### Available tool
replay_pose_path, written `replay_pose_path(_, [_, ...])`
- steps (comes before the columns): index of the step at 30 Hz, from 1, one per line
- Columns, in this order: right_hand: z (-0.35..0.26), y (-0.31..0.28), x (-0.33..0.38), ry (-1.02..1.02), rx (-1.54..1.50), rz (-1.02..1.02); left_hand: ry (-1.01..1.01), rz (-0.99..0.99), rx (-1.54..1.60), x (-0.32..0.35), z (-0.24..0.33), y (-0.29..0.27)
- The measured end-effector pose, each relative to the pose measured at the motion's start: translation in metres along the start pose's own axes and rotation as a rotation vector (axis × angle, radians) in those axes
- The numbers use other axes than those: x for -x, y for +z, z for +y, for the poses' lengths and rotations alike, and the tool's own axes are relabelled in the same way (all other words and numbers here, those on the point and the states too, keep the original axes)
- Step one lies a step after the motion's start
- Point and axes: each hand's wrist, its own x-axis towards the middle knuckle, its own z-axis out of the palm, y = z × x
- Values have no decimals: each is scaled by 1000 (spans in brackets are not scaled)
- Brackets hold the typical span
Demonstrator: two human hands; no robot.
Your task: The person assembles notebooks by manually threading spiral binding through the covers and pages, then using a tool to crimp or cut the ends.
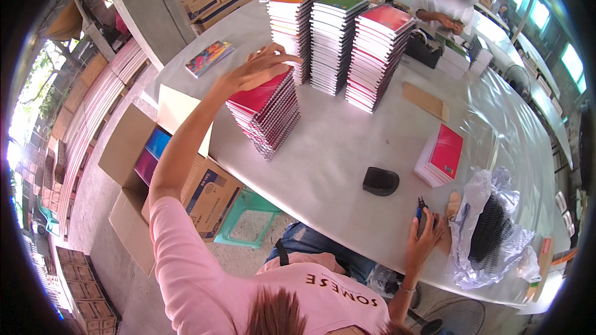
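My left hand (262, 69) reaches out over a stack of red spiral notebooks (264, 108), its fingers stretched and apart with nothing in them. Whether it touches the top cover I cannot tell. My right hand (427, 236) is at the table's near edge, closed around small pliers (421, 206) with a dark tip and blue handles. Beyond the left hand stand three tall stacks: yellow-covered notebooks (293, 31), green-topped notebooks (336, 40) and red-topped notebooks (380, 56). A short pile of red notebooks (442, 155) lies past my right hand. Left of it sits a black pouch-like object (380, 181).
An open carton (211, 195) with notebooks inside rests on a green stool (248, 220) at left. A plastic bag (465, 254) with black spiral coils (490, 229) lies right of my right hand. A brown board (425, 100) lies mid-table. Another person (444, 6) sits across.
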Motion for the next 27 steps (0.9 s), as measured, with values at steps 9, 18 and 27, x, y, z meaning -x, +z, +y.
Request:
replay_pose_path(9, [-11,-6,2,16,-68,-16,72,75,-54,32,-18,9])
replay_pose_path(18, [-10,-16,-27,78,-416,187,187,97,-36,21,-24,14])
replay_pose_path(27, [-23,-25,-146,415,-435,68,109,203,19,36,30,-3])
